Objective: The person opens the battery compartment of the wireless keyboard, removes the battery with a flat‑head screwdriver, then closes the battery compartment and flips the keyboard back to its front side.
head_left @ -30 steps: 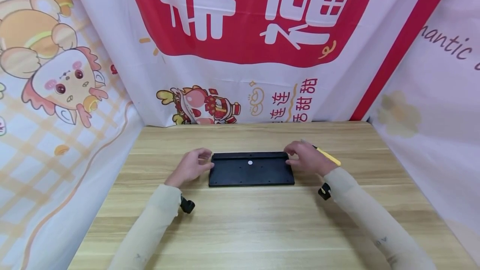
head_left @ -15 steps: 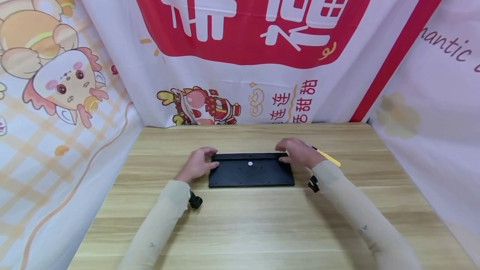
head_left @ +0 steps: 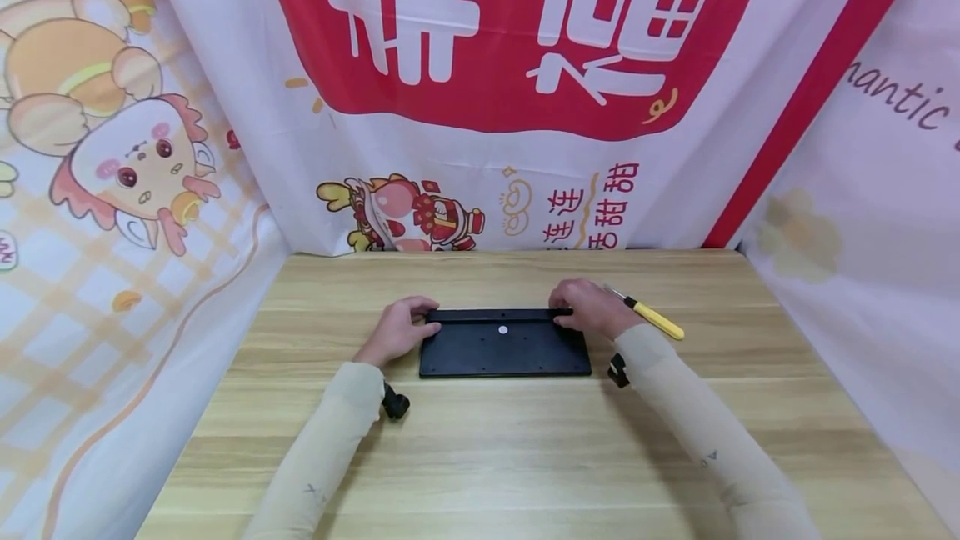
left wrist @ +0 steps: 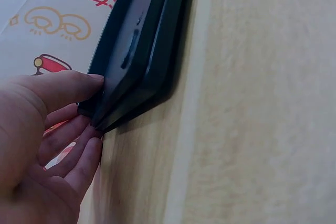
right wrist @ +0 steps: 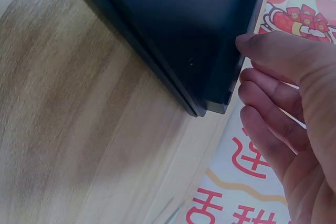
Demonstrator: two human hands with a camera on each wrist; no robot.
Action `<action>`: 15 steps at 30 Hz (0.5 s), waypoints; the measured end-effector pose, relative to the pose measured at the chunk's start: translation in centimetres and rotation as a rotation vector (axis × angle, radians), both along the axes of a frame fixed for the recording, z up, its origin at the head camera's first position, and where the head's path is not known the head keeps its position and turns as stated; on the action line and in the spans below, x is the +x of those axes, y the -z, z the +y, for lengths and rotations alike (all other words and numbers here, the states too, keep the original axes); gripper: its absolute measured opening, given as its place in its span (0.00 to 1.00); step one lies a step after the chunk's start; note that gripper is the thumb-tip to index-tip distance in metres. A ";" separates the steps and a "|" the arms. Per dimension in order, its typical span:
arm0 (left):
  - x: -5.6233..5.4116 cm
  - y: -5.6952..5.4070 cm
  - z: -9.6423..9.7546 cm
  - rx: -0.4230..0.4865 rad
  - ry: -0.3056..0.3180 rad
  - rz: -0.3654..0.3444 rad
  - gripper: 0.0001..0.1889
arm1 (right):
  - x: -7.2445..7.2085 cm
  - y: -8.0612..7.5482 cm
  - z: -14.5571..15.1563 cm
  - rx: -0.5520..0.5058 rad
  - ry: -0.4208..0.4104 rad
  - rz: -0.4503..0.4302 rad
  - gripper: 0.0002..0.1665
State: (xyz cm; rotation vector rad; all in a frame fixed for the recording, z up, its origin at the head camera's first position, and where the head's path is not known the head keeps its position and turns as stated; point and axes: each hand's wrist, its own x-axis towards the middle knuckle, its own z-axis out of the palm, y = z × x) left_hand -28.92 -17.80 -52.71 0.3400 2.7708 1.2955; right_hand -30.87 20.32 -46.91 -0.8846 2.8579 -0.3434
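A black keyboard (head_left: 504, 350) lies underside up on the table, with small screw holes, a round white sticker and a raised ridge along its far edge. Its keys are hidden beneath. My left hand (head_left: 399, 330) pinches the far left corner; in the left wrist view the thumb lies on the keyboard (left wrist: 149, 61) and the other fingers curl behind its edge. At the far right, my right hand (head_left: 592, 308) grips the ridge, thumb on top and fingers behind, as the right wrist view shows on the keyboard's ridge (right wrist: 231, 72).
A screwdriver (head_left: 654, 319) with a yellow handle lies on the wooden table (head_left: 502, 457) just right of my right hand. Printed cloth (head_left: 480, 140) hangs behind the table and along both sides.
Both hands have moved inward along the keyboard's far edge and taken hold of it. The right hand has shifted left, uncovering more of the screwdriver. The keyboard stays in place.
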 end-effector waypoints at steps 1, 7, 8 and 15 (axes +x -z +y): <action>0.0 0.0 0.0 0.002 -0.002 -0.001 0.19 | 0.0 0.1 0.0 0.000 0.000 0.003 0.12; 0.0 -0.1 0.2 0.005 -0.014 -0.014 0.17 | -0.3 0.3 0.1 -0.004 0.002 -0.002 0.07; 0.0 -0.1 0.2 0.002 -0.015 -0.014 0.16 | -0.3 0.3 0.0 -0.004 0.004 -0.011 0.06; 0.2 -0.1 0.4 -0.011 -0.014 -0.008 0.15 | -0.9 -0.2 -0.3 0.046 0.020 -0.070 0.07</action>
